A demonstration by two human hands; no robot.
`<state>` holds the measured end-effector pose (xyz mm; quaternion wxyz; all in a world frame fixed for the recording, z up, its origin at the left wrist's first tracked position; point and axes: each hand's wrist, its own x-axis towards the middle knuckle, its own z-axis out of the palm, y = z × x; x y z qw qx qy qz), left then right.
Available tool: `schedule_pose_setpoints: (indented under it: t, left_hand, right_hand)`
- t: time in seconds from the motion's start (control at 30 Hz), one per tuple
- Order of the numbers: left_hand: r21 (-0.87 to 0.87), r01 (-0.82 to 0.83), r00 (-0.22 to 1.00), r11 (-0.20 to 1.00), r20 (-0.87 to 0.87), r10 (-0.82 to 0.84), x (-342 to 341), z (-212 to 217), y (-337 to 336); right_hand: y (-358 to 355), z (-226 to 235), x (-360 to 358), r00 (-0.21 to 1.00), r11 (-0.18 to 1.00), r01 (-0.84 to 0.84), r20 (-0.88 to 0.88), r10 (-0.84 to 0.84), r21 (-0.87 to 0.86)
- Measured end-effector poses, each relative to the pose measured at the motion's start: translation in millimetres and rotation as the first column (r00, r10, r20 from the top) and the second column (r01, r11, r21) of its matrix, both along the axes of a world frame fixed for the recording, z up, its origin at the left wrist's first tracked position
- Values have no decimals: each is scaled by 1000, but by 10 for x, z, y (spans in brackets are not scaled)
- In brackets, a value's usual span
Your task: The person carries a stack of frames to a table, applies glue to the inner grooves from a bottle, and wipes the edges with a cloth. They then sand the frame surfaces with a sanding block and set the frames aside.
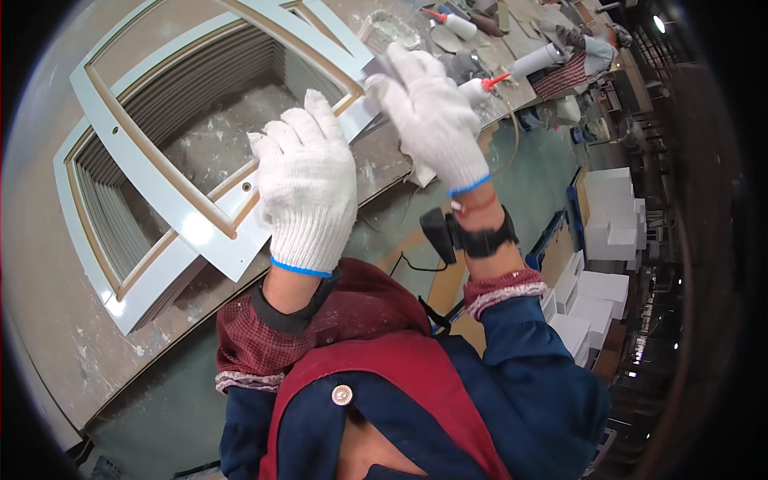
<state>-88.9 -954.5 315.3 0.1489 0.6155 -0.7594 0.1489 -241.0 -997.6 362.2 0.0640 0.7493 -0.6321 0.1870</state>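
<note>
A white frame (192, 228) with a brown groove lies askew on a stack of similar white frames (160, 276). My left hand (308, 192), in a white knitted glove with a blue cuff edge, is closed over the near rail of the top frame, its fingers bent and the thumb raised. Also gloved, my right hand (436, 120) is beside the frame's right-hand corner. Between its thumb and fingers is a thin, dark grey flat piece (382, 68), slightly blurred; I cannot tell its exact kind.
The stack lies on a paint-spotted worktable (88, 344). To the right are a white bottle with a red nozzle (476, 90), another red-tipped bottle (458, 26) and a white cartridge (538, 60). Another person (592, 60) is at the far right. White boxes (612, 216) stand beyond.
</note>
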Motion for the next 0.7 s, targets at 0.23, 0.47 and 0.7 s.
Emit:
schedule_pose_setpoints:
  t: [0.23,0.47,0.7]
  left_hand:
    - [-52,70,992,996,-103,-75,-48,87,-44]
    - [-53,12,1000,999,19,-11,-11,37,-7]
    - [14,88,994,996,-67,-87,51,119,56]
  right_hand:
    - [-612,-190,-380,961,957,259,-133,-242,129]
    - [-230,-102,29,986,991,132,-109,-130,13]
    - [-448,-169,-541,947,966,245,192,-256,81]
